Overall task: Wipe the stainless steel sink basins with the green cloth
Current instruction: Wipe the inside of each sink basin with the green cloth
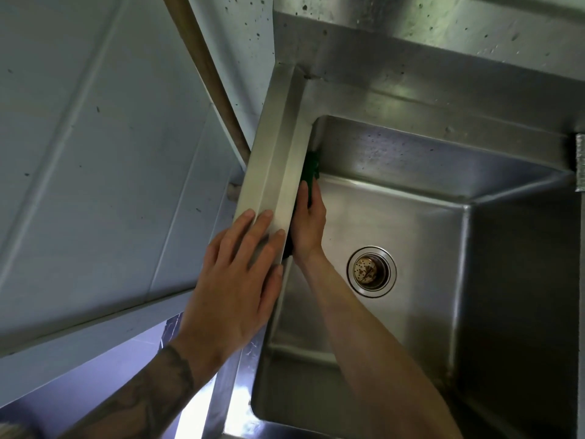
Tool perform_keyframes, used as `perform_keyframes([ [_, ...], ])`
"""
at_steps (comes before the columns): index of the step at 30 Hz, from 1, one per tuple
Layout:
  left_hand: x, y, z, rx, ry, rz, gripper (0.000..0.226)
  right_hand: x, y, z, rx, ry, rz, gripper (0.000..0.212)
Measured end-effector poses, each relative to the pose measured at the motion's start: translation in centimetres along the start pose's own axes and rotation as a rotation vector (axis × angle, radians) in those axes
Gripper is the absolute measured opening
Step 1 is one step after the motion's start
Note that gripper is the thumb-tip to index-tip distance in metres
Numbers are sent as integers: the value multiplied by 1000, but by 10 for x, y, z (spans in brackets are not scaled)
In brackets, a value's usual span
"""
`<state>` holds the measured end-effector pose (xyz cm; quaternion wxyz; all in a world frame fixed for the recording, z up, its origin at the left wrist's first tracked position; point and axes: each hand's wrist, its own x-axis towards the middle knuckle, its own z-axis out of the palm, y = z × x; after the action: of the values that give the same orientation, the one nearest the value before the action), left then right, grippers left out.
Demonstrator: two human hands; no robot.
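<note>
**Green cloth flat on the basin's left wall**

We're looking straight down into the stainless steel sink basin (411, 223), and the right hand (309, 226) is in there, reaching across from the near side. It's got the green cloth (311, 166) pinned against the inside of the left wall, high up, just under the rim (272, 160). The fingers (318, 201) lie fairly straight along the cloth, thumb alongside, pressing rather than bunching it. A strip of green pokes out above the fingertips near the basin's far left corner, and a darker bit of cloth shows below the wrist. The rim hides the rest.

Up on top, the left hand (234, 280) lies palm down on that same rim, fingers stretched out and spread, gripping nothing, just resting on the metal. There's dark tattoo work along the forearm behind it.

In the basin floor, the round drain strainer (371, 271) sits right of the right forearm and apart from it, a chrome ring around a brownish perforated centre. Light glares off the floor and the far wall.

Behind the basin rises the steel backsplash (411, 26), speckled with dark spots. Off to the left, pale wall panels (95, 122), with a brown pole (205, 68) slanting down beside the sink's outer edge.
</note>
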<state>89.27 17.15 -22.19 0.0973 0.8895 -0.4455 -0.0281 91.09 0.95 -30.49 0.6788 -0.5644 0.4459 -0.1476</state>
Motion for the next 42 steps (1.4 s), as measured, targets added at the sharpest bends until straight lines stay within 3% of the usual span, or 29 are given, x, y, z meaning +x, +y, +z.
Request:
perform_keyframes([
  [4, -1, -1, -1, -10, 11, 5, 53, -25, 7, -3, 84, -45, -185, 46],
  [9, -1, -1, 2, -13, 15, 9, 53, 7, 9, 1, -11, 42, 39, 43],
  [11, -1, -1, 1, -19, 23, 9, 52, 4, 6, 1, -16, 47, 47, 43],
  [17, -1, -1, 1, -34, 26, 7, 52, -39, 14, -10, 75, -105, -175, 47],
  [22, -1, 1, -1, -42, 18, 0, 50, 2, 15, 3, -17, 13, 97, 45],
  [26, -1, 2, -3, -77, 33, 6, 48, -34, 12, -5, 64, -4, 22, 44],
  [30, 0, 2, -4, -72, 15, -5, 48, -99, 26, -19, 166, -167, -110, 48],
  [36, 1, 3, -5, -75, 6, -11, 49, -54, 30, -5, 59, -16, 156, 42],
  [42, 1, 4, -8, -57, -15, -20, 51, -98, 39, -20, 122, -134, -125, 43],
])
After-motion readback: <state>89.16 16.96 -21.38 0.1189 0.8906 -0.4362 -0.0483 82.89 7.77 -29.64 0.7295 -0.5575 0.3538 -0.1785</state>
